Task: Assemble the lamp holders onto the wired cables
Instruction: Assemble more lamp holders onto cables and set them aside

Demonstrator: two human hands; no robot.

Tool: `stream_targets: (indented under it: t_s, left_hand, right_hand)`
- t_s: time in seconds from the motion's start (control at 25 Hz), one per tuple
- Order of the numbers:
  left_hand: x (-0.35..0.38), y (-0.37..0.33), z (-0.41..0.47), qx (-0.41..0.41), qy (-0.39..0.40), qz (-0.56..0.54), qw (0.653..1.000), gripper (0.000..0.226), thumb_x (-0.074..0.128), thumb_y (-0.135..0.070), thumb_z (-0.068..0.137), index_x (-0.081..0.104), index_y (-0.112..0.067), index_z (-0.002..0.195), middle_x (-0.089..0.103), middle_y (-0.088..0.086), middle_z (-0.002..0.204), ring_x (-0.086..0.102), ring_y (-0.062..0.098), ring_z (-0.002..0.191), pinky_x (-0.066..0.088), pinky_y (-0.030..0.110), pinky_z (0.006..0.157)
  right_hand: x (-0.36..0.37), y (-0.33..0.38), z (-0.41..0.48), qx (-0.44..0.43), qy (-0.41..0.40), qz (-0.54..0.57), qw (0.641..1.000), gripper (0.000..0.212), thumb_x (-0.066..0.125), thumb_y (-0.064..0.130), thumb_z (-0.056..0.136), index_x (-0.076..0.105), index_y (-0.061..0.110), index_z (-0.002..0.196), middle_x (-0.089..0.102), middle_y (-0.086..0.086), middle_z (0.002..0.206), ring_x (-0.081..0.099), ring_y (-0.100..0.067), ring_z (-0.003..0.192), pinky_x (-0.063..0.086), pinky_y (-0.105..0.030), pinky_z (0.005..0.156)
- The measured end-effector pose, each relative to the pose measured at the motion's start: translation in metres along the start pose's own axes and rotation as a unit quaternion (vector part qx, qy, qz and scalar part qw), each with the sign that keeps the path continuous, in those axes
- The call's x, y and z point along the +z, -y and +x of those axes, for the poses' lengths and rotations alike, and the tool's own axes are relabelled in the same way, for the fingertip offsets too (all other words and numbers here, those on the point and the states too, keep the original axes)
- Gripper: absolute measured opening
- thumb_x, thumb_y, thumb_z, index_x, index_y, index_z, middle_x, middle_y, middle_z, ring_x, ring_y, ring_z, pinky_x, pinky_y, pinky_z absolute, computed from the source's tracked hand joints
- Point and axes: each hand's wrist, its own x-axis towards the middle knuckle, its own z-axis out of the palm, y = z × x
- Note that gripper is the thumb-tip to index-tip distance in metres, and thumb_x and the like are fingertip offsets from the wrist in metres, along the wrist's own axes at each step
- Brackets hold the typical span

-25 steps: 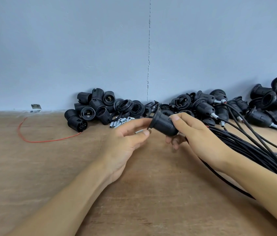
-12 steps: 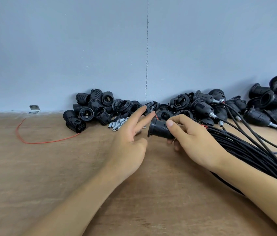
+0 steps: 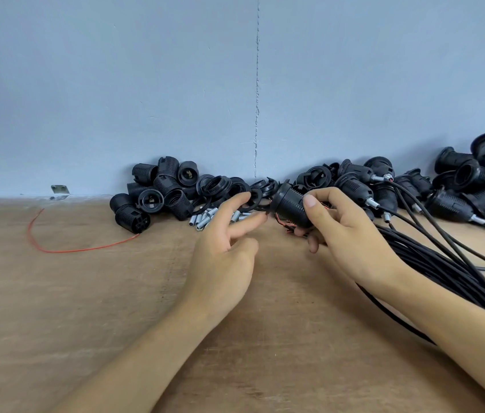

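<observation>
My right hand (image 3: 345, 234) grips a black ribbed lamp holder (image 3: 290, 208), thumb on top, with thin red wires (image 3: 287, 226) showing under it. My left hand (image 3: 226, 254) is just left of it with fingers spread. Its fingertips reach among black rings (image 3: 257, 195) and small metal tubes (image 3: 202, 220), and whether it pinches anything I cannot tell. A bundle of black cables (image 3: 444, 263) runs from my right wrist to the right edge.
A pile of loose black holder shells (image 3: 157, 193) lies against the blue wall on the left. Holders fitted on cables (image 3: 459, 186) are heaped at the right. A red wire (image 3: 65, 248) curves on the wooden table (image 3: 86, 308).
My left hand let go of the holder's mouth and moved left toward the rings and tubes. The right hand tilted the holder, and red wires now show beneath it.
</observation>
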Motion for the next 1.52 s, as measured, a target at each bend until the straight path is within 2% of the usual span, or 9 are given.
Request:
stream_targets:
  t_s: [0.12,0.24,0.4,0.52,0.68,0.88,1.2,1.4,1.52]
  left_hand:
    - [-0.002,-0.004,0.007,-0.028,-0.025,-0.043,0.998,0.047,0.059,-0.025,0.088,0.057,-0.037,0.134,0.075,-0.022,0.108,0.066,-0.005,0.103,0.046,0.021,0.097]
    - [-0.007,-0.009,0.01,-0.028,-0.016,-0.122,0.992,0.05,0.052,-0.038,0.086,0.059,-0.022,0.133,0.076,-0.006,0.115,0.066,0.007,0.116,0.042,0.042,0.112]
    - [-0.004,-0.013,0.006,-0.008,0.018,-0.078,0.997,0.051,0.032,-0.06,0.096,0.053,-0.035,0.135,0.072,-0.019,0.12,0.052,-0.01,0.128,0.028,0.038,0.12]
    - [-0.001,-0.01,0.002,0.003,0.031,-0.038,0.999,0.052,0.027,-0.061,0.1,0.052,-0.038,0.138,0.072,-0.025,0.115,0.045,-0.017,0.129,0.026,0.027,0.116]
    - [0.001,-0.003,0.002,-0.023,0.042,-0.027,0.998,0.059,0.029,-0.066,0.095,0.057,-0.036,0.137,0.074,-0.025,0.111,0.052,-0.007,0.128,0.027,0.027,0.116]
    - [0.001,-0.003,0.008,-0.033,0.055,-0.03,0.997,0.05,0.025,-0.063,0.1,0.075,-0.056,0.098,0.073,-0.025,0.112,0.062,-0.005,0.116,0.038,0.04,0.113]
    - [0.001,-0.005,0.01,0.023,0.012,-0.071,0.997,0.048,0.038,-0.07,0.091,0.065,-0.038,0.114,0.076,-0.011,0.11,0.061,0.007,0.123,0.037,0.043,0.113]
    - [0.001,-0.001,0.003,0.002,-0.019,0.033,0.999,0.038,0.037,-0.05,0.107,0.068,-0.03,0.103,0.077,-0.017,0.083,0.062,-0.014,0.098,0.033,0.004,0.09]
    - [-0.002,0.006,0.007,-0.033,-0.043,0.079,0.995,0.033,0.041,-0.045,0.107,0.069,-0.03,0.097,0.076,-0.021,0.08,0.061,-0.016,0.09,0.035,0.001,0.075]
  right_hand:
    - [0.002,0.005,-0.004,-0.024,0.065,-0.023,0.997,0.027,0.047,0.058,0.094,0.059,0.037,0.104,0.072,-0.004,0.081,0.061,-0.012,0.063,0.052,-0.047,0.081]
    - [0.007,0.004,-0.008,-0.031,0.123,-0.076,0.989,0.015,0.048,0.05,0.1,0.058,0.041,0.103,0.072,-0.002,0.078,0.062,-0.011,0.061,0.05,-0.033,0.073]
    - [0.007,0.001,-0.007,-0.025,0.06,-0.116,0.991,0.012,0.051,0.044,0.101,0.059,0.036,0.102,0.072,0.005,0.077,0.062,-0.01,0.058,0.047,-0.016,0.059]
    - [0.002,-0.003,-0.001,0.004,-0.008,-0.075,0.997,0.017,0.05,0.05,0.099,0.059,0.035,0.101,0.072,-0.001,0.075,0.063,-0.006,0.061,0.049,-0.018,0.067]
    - [-0.001,-0.001,0.0,-0.005,0.009,-0.004,1.0,0.021,0.049,0.054,0.099,0.059,0.035,0.101,0.072,-0.012,0.079,0.063,-0.008,0.066,0.053,-0.049,0.084]
    - [0.001,0.0,-0.005,-0.04,0.076,-0.07,0.994,0.011,0.05,0.051,0.1,0.056,0.042,0.101,0.073,0.002,0.08,0.062,-0.012,0.065,0.049,-0.033,0.075]
    - [0.003,-0.004,-0.006,-0.042,0.093,-0.172,0.98,0.012,0.052,0.049,0.097,0.056,0.04,0.104,0.069,0.003,0.079,0.06,-0.005,0.065,0.046,-0.022,0.065]
    - [-0.002,-0.003,0.0,-0.019,-0.039,-0.098,0.994,0.016,0.049,0.05,0.1,0.058,0.037,0.101,0.066,0.01,0.064,0.058,0.002,0.059,0.043,-0.014,0.061]
    - [-0.004,0.0,0.001,-0.011,-0.052,-0.078,0.996,0.013,0.048,0.052,0.1,0.055,0.041,0.101,0.065,0.001,0.063,0.06,-0.008,0.054,0.048,-0.021,0.056]
